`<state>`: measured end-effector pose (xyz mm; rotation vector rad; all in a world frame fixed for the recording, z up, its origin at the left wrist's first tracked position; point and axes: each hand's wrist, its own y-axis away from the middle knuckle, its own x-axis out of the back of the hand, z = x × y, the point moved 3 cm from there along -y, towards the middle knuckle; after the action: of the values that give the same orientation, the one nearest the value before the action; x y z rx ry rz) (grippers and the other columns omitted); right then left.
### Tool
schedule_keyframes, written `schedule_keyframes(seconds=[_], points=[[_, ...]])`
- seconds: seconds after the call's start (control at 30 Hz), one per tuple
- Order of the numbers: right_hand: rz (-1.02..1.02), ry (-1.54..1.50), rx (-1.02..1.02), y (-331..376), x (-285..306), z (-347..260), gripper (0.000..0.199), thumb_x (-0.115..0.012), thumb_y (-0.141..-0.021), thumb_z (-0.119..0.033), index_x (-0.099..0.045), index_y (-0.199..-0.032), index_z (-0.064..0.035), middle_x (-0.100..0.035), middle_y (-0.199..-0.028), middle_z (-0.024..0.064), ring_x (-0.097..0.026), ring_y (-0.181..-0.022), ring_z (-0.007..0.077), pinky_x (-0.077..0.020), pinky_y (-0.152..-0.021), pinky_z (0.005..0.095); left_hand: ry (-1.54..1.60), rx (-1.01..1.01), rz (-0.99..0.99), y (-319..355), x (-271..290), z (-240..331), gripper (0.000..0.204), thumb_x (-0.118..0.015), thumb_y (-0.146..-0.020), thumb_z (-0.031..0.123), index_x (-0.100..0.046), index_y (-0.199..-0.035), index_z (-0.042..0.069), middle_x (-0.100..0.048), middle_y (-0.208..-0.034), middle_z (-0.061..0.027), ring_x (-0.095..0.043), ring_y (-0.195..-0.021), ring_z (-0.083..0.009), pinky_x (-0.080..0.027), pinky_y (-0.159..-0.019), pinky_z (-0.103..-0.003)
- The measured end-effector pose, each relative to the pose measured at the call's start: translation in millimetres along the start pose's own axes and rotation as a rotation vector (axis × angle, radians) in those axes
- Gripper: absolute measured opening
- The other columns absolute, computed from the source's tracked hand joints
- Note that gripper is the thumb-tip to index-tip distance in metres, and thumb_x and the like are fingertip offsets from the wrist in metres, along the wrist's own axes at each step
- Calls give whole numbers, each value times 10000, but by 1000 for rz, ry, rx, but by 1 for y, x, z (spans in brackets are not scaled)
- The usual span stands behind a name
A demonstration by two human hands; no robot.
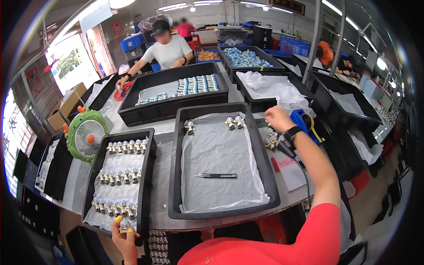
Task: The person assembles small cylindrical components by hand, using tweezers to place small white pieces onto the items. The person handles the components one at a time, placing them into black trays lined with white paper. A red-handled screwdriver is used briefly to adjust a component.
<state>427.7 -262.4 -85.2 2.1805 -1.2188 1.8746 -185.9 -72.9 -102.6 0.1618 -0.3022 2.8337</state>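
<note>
My left hand [124,240], with yellow covers on its fingertips, pinches a small white-haired figurine [124,227] at the near edge of a black tray [147,170]. Rows of similar figurines [118,177] stand on white paper in that tray. My right hand [279,119] is raised over the right side of the table with its fingers curled together; what they hold, if anything, is hidden. Just below it lies a loose cluster of figurines [273,140]. Between my hands is a larger black tray [227,215] lined with paper, holding a pen [216,176] and a few figurines [234,123] at its far end.
A green fan [86,134] stands left. A blue tape dispenser [304,125], a red marker [275,164] and a white pad [292,174] lie right. Beyond, a co-worker in white [166,54] reaches beside a black tray of blue-and-white pieces [198,85]. More trays surround the table.
</note>
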Motion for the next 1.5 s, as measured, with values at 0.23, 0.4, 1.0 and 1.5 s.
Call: schedule_keyframes(seconds=[0.23, 0.4, 1.0, 1.5], points=[[63, 632, -452, 27, 74, 102, 204, -573, -774, -96, -695, -935, -118, -332, -1436, 158, -278, -1320, 388, -327, -1002, 515, 76, 77, -24, -14, -12, 3, 403, -540, -801, -28, -476, -1199, -15, -551, -816, -44, -553, -577, -98, -459, -533, -224], [-20, 473, -666, -22, 28, 152, 368, -572, -815, -144, -591, -1182, -131, -361, -1418, 149, -349, -1290, 391, -386, -959, 540, 47, 80, 42, -4, 5, -2, 405, -541, -800, -27, -474, -1200, -28, -557, -858, -53, -547, -597, -102, -480, -547, -227], [723, -57, 397, -69, 116, -137, 477, -547, -851, -50, -424, -1306, 21, -463, -1317, 167, -432, -1237, 317, -312, -1066, 359, 144, 36, 13, -7, 3, -2, 420, -538, -820, -28, -462, -1233, -2, -563, -961, -49, -580, -704, -88, -500, -609, -228], [397, -815, 712, -36, 74, -323, 466, -660, -792, 15, -496, -1226, -20, -588, -1010, 67, -579, -851, 110, -484, -738, 241, 535, 171, -495, -31, -61, 63, 330, -514, -800, 16, -484, -1128, 41, -572, -991, -111, -586, -686, -148, -486, -603, -253]])
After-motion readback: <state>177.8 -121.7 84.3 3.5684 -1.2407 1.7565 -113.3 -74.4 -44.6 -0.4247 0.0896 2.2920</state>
